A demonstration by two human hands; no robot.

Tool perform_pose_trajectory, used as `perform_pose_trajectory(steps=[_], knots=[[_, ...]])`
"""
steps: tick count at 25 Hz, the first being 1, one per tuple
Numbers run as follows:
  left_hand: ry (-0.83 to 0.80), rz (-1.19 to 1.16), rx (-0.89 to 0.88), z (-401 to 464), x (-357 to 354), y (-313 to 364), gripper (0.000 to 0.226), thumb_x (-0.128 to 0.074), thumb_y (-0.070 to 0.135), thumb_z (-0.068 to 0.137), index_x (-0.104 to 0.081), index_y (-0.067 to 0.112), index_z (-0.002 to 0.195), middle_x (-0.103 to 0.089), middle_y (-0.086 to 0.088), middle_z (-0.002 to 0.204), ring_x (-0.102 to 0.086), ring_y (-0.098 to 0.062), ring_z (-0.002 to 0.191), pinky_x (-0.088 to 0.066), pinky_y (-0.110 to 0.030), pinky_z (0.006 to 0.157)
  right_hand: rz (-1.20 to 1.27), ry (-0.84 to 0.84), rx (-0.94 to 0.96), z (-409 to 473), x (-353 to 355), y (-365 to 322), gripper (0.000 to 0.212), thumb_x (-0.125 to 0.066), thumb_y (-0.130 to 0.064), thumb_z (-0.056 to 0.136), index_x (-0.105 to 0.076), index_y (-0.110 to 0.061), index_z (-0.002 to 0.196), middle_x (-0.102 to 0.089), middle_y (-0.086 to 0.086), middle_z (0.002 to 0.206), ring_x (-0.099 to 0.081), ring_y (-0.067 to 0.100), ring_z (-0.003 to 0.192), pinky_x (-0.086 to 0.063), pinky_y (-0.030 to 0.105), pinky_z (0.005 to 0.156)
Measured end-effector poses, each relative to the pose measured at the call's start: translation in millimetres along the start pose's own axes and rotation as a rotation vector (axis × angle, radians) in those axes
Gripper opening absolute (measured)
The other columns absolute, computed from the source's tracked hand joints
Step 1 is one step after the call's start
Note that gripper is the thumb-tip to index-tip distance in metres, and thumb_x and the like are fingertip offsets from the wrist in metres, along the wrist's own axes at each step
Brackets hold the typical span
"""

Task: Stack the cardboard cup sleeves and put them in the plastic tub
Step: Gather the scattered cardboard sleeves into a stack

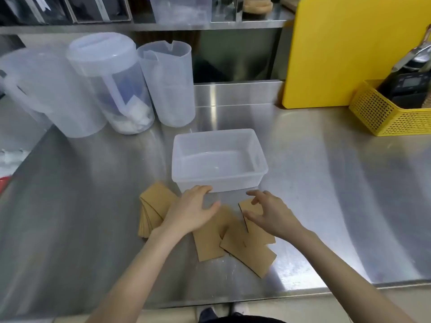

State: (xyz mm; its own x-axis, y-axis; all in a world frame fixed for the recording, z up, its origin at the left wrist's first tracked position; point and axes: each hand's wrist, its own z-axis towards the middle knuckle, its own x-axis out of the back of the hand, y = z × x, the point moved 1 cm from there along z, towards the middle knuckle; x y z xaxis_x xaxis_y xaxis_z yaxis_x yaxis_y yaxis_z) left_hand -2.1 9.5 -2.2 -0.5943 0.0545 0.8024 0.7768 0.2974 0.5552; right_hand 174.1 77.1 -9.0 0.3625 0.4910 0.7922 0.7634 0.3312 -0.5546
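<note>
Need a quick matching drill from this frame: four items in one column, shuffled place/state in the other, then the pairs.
Items:
1. plastic tub
2. fanned sleeve stack
3. yellow basket
4. cutting board

Places/states:
A. standing upright at the back right
B. empty, mid-counter, just beyond the hands
C. lying on the counter beside the left hand
D. at the right edge, holding dark things

Pairs: 1-B, 2-C, 3-D, 4-A
</note>
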Motion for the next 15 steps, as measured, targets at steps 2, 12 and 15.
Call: perform_pose_trajectory(steps=[2,12,15], knots=[[-0.028,0.012,0.011,1,-8,-2,0.053,-0.043,0.044,0.087,-0.035,0.020,0.134,-0.043,0.001,0.141,-0.041,-0.018,0.126,-0.040,-0.037,0.100,0.008,-0.010,-0.025,-1,-5,6,0.052,-0.055,-0.037,0.086,-0.039,-0.020,0.133,-0.055,0.005,0.124,-0.052,0.019,0.116,-0.042,0.027,0.086],[-0.175,0.062,0.053,-6,-62,-6,0.051,-0.051,0.040,0.085,-0.038,0.022,0.131,-0.050,0.001,0.127,-0.049,-0.017,0.115,-0.046,-0.036,0.093,-0.079,-0.171,-0.167,-10,-49,27,0.055,-0.059,-0.039,0.082,-0.042,-0.019,0.130,-0.049,0.007,0.128,-0.047,0.024,0.120,-0.044,0.035,0.091],[-0.202,0.073,0.068,-5,-72,-9,0.052,-0.053,0.039,0.084,-0.040,0.021,0.130,-0.050,0.000,0.127,-0.048,-0.018,0.116,-0.045,-0.037,0.094,-0.114,-0.178,-0.176,-10,-57,26,0.055,-0.060,-0.040,0.080,-0.043,-0.019,0.128,-0.046,0.008,0.126,-0.044,0.025,0.120,-0.043,0.034,0.090]])
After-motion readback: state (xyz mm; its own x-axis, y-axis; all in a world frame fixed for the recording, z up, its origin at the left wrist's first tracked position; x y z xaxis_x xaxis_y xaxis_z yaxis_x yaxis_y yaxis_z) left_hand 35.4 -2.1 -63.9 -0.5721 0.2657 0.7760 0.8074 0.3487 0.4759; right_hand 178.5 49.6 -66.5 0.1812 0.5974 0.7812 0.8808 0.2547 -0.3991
